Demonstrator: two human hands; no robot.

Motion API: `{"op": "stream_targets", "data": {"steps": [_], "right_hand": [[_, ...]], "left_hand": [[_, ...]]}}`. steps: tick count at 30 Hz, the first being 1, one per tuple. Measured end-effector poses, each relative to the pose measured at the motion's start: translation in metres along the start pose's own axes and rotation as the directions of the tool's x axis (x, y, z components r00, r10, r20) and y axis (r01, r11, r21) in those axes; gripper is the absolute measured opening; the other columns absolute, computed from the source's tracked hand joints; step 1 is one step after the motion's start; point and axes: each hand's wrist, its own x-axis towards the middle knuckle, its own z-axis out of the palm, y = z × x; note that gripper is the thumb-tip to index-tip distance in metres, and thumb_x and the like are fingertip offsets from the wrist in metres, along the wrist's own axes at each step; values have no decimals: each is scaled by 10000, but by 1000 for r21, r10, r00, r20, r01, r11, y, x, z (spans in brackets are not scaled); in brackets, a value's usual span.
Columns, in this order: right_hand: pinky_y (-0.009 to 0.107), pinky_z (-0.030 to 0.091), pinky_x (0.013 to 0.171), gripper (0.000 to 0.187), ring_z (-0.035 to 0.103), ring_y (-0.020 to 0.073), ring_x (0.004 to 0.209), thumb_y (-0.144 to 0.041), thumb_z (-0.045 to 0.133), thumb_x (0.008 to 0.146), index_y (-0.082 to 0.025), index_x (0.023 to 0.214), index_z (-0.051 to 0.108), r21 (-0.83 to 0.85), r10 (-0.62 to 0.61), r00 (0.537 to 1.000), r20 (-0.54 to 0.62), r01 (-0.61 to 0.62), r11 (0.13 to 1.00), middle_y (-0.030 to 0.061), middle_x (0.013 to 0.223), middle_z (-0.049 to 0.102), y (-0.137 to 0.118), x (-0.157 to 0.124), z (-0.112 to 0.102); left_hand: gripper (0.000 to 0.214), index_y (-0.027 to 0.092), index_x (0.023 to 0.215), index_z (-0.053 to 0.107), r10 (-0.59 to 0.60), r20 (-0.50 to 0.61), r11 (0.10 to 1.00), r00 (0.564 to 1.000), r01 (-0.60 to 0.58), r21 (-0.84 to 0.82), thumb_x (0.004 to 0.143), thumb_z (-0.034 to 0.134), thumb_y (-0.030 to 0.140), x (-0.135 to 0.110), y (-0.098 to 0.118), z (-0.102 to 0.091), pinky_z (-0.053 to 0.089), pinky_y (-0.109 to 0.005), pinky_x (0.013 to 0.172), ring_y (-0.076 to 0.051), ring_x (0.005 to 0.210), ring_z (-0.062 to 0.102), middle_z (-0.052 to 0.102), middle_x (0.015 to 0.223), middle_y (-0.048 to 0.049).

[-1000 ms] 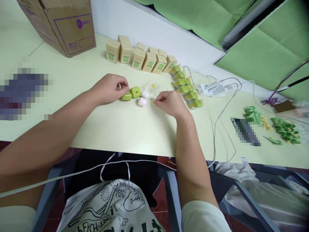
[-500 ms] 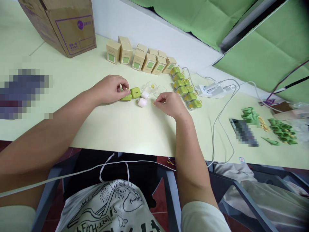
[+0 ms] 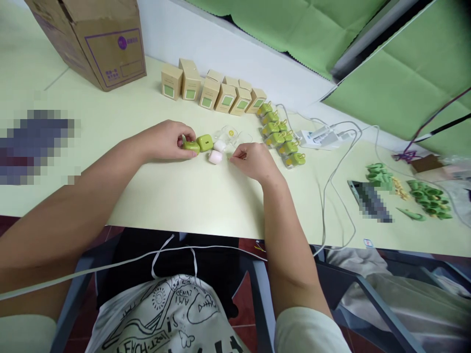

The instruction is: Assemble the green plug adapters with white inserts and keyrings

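My left hand [image 3: 171, 141] has its thumb and fingers around a small glossy green case-like piece [image 3: 191, 147], low over the table. Against that piece lies a second green one [image 3: 205, 142] with a small dark slot on it. Two pale pink-white rounded pieces [image 3: 215, 157] sit just to the right, between my hands. Behind them are clear plastic shells [image 3: 231, 132], one with a yellow spot. My right hand [image 3: 252, 158] is closed in a pinch close to the pink-white pieces; whatever its fingertips hold is too small to make out.
Several small cartons [image 3: 209, 93] line the wall, and a large cardboard box [image 3: 114, 59] stands at the back left. Green-topped clear cases [image 3: 276, 139] form rows right of my hands. Beyond are white cables [image 3: 333, 176], a blurred phone [image 3: 371, 201] and green cone-shaped parts [image 3: 430, 198].
My left fingers have shifted on the green piece, with the thumb now lower along its front edge. My right hand has moved slightly left, still pinched.
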Motion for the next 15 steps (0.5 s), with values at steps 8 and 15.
{"op": "stream_targets", "data": {"steps": [8,15], "right_hand": [[371,647,768,181,715,199,782,-308,831,842,-286,984,721,536,-20,976,-215,135,833,-18,848,759,13,11,14],[372,780,924,371,817,154,820,-463,1085,764,-279,1012,880,875,31,998,-60,37,483,-18,920,854,4,9,14]], "left_hand": [[582,235,1315,917,-69,-67,969,995,51,-243,795,978,489,2,0,1,556,-402,860,-240,872,712,785,995,-54],[474,187,1267,843,-18,-191,739,981,-115,-664,837,1002,309,12,1,23,635,-411,978,-195,975,727,809,1222,-76]]}}
